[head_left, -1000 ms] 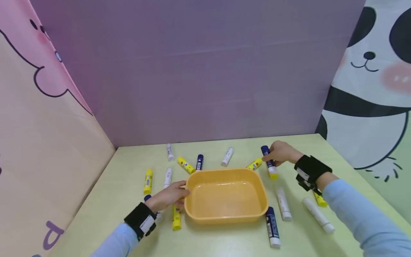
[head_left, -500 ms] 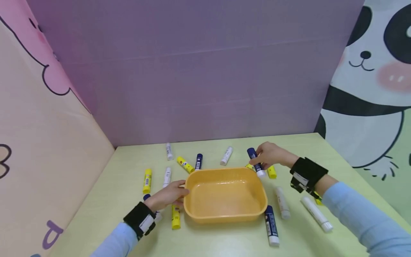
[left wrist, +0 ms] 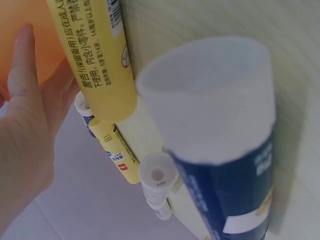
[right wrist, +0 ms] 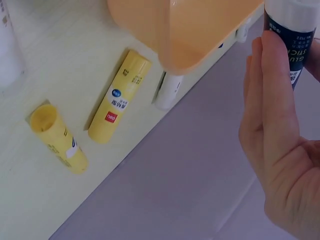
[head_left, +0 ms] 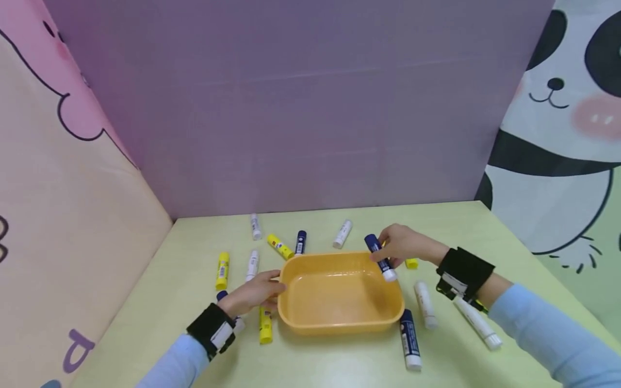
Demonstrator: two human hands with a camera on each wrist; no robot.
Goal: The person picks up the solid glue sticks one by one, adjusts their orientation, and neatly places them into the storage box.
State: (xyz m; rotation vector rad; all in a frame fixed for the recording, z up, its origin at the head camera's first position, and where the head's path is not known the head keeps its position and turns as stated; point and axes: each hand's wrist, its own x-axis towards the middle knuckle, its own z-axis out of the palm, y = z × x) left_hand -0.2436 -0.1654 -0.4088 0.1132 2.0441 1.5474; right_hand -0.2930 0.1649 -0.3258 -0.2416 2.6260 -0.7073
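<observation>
Fingers of the right hand (head_left: 405,245) pinch a light, rigid, smooth dark-blue plastic glue stick (head_left: 380,257) mid-barrel, white cap hanging below the grip.

Your left hand (left wrist: 25,130): fingers straight, lying flat against the orange tub (left wrist: 30,45).
Yellow glue stick (left wrist: 97,55): just beside your fingers, printed label facing you.
Blue glue stick (left wrist: 220,150): nearest the lens, white cap end up, on the pale green table (left wrist: 290,45).
Beyond the yellow glue stick: a second yellow stick (left wrist: 117,155) and a white cap (left wrist: 157,175).
</observation>
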